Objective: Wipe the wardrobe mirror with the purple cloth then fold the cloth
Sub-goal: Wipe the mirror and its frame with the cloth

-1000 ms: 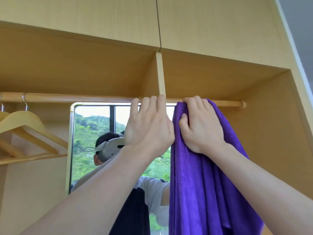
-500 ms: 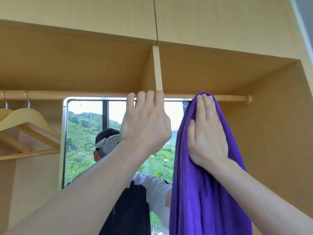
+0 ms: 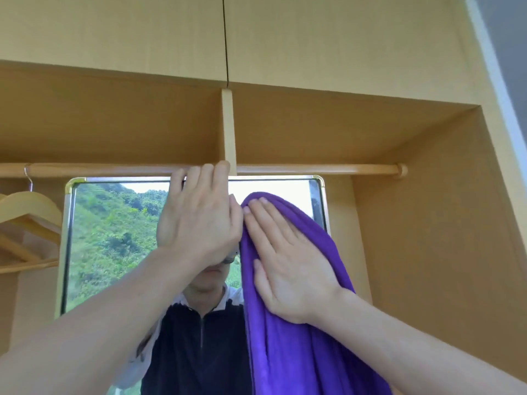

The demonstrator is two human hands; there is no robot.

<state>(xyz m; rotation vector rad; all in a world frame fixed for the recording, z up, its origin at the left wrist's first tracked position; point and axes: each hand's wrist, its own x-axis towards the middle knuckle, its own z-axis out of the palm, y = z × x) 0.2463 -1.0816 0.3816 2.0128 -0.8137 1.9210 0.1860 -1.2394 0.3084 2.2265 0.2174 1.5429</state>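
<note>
The wardrobe mirror (image 3: pixel 114 238), with a silver frame and gold corners, hangs on the back wall below the wooden rail (image 3: pixel 313 169). It reflects green hills and a person. The purple cloth (image 3: pixel 299 360) drapes down over the mirror's right half. My right hand (image 3: pixel 288 266) lies flat on the cloth's upper part, fingers spread, pressing it to the glass. Beside it on the left, my left hand (image 3: pixel 199 223) reaches up, its fingertips hooked over the rail just left of the vertical divider (image 3: pixel 229 126).
Wooden hangers (image 3: pixel 28 206) hang on the rail at the far left. The wardrobe's side wall (image 3: pixel 442 223) stands close on the right, and a shelf with cupboard doors sits overhead.
My right hand and the top of the cloth have slid down from the rail onto the glass, the fingers now flat. The left hand stays at the rail.
</note>
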